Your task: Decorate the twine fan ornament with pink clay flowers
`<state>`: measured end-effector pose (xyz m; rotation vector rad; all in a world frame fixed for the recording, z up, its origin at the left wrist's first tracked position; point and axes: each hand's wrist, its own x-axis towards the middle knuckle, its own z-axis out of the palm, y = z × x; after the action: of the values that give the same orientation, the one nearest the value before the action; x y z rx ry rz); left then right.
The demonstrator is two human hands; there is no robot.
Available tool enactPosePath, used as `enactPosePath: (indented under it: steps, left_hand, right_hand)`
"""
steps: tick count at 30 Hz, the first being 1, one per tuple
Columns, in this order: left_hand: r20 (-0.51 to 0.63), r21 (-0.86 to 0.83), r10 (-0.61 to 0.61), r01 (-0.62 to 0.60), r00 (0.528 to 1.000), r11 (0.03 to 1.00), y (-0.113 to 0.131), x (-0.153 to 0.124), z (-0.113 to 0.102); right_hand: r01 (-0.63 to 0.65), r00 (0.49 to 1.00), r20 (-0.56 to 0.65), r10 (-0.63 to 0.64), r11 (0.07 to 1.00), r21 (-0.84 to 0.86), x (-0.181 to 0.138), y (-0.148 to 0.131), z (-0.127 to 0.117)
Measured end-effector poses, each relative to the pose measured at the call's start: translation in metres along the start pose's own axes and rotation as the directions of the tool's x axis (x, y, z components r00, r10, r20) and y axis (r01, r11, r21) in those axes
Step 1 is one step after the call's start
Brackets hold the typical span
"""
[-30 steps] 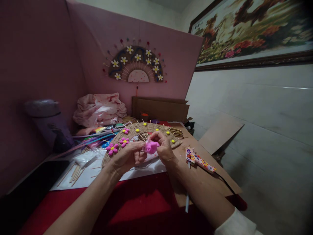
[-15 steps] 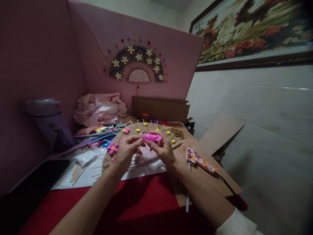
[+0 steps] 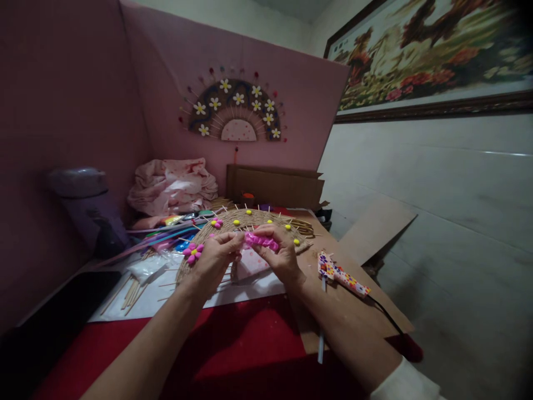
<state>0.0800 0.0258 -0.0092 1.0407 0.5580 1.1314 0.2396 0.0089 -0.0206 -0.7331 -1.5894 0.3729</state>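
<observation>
Above the table, my left hand (image 3: 220,255) pinches the left end of a bright pink lump of modelling clay (image 3: 263,243), which looks to be in clear plastic. My right hand (image 3: 285,258) is closed round its right side. Just behind and below lies a fan-shaped twine piece (image 3: 225,219) with sticks along its edge. It carries yellow clay dots and a pink clay flower (image 3: 194,253) with a yellow centre. A spotted pale pink half-circle (image 3: 252,264) at its base is partly hidden by my hands.
A flower-patterned glue gun (image 3: 339,273) with its cord lies on cardboard at the right. Thin sticks (image 3: 132,293) and a clear plastic bag (image 3: 147,268) lie left. A tumbler (image 3: 89,211), bundled cloth (image 3: 172,186) and cardboard (image 3: 275,186) stand behind. A finished fan (image 3: 239,105) hangs on the pink panel.
My fingers have shifted slightly on the pink clay, and its left end is drawn closer between them. The whole view has moved a little; the other things lie as before.
</observation>
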Motion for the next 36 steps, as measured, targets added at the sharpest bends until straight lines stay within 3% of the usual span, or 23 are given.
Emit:
enactPosePath:
  steps: [5, 10, 16, 19, 28, 36]
  left_hand:
    - [-0.104, -0.08, 0.011, -0.019, 0.995, 0.997, -0.0013, 0.0029, -0.0006]
    - [-0.153, -0.109, 0.028, -0.045, 0.988, 0.993, -0.0011, 0.0026, 0.0014]
    - [-0.037, -0.088, 0.039, -0.042, 0.999, 0.995, -0.002, 0.0035, 0.0001]
    - [-0.016, -0.126, 0.004, -0.006, 1.0, 0.992, -0.0027, 0.0049, -0.002]
    - [-0.156, -0.191, -0.006, -0.024, 0.988, 0.981, -0.0033, 0.0072, -0.0027]
    - [-0.063, -0.209, -0.1, 0.084, 0.993, 0.974, -0.0004, 0.0028, -0.0034]
  right_hand:
    - [0.025, 1.0, -0.007, -0.025, 1.0, -0.01, -0.0025, 0.0007, 0.0014]
    - [-0.042, 0.999, -0.029, 0.043, 0.999, 0.029, -0.0039, 0.002, 0.0016]
    - [-0.201, 0.98, 0.054, 0.194, 0.959, 0.202, -0.0063, 0.0042, 0.0026]
    - [-0.19, 0.979, 0.103, 0.174, 0.967, 0.173, -0.0061, 0.0057, 0.0019]
    - [-0.136, 0.99, 0.054, 0.13, 0.983, 0.127, -0.0048, 0.0046, 0.0007]
    - [-0.158, 0.985, 0.09, 0.148, 0.98, 0.122, -0.004, 0.0029, 0.0009]
